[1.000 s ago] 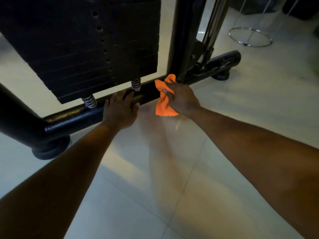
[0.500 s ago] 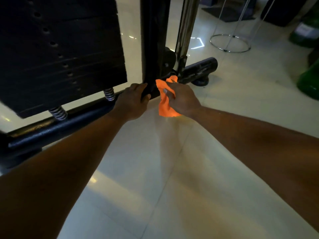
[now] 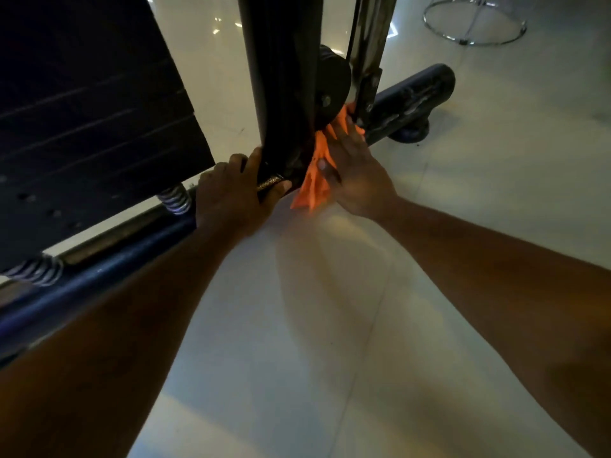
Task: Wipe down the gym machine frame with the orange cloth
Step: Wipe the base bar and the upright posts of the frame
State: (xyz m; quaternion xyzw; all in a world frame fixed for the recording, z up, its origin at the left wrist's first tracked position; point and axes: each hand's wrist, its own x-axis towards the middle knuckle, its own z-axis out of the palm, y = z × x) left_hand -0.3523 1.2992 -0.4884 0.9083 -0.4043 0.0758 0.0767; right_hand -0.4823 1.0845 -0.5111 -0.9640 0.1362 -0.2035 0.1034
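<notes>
Floor (image 3: 429,259): pale glossy tiles fill the lower and right field, crossed by thin grout lines and the shadows of my forearms.

Gym machine frame (image 3: 281,77): a black upright post rises from a dark horizontal base tube (image 3: 99,276) that runs from lower left toward the upper right, where it ends in a rounded cap above a dark foot.

Weight stack (image 3: 82,110): black plates fill the upper left, standing on two coiled springs; the nearer-centre spring (image 3: 173,200) sits on the base tube just left of my left hand.

Pulley wheel (image 3: 330,84): a black disc behind the upright, beside a shiny metal bar (image 3: 367,44) that leans upward.

Chrome ring (image 3: 476,24): a metal hoop on thin legs, on the floor at upper right, well apart from the machine.

My left hand (image 3: 231,193): it grips the base tube at the foot of the upright, fingers curled over the top and thumb wrapped along the near side.

My right hand (image 3: 357,173): fingers extended and fairly flat, pressing the cloth against the frame where upright, pulley and base tube meet; the thumb lies on the cloth.

Orange cloth (image 3: 314,186): crumpled, trapped between my right hand and the frame, one bunch reaching up toward the pulley, a loose corner hanging below my thumb.
</notes>
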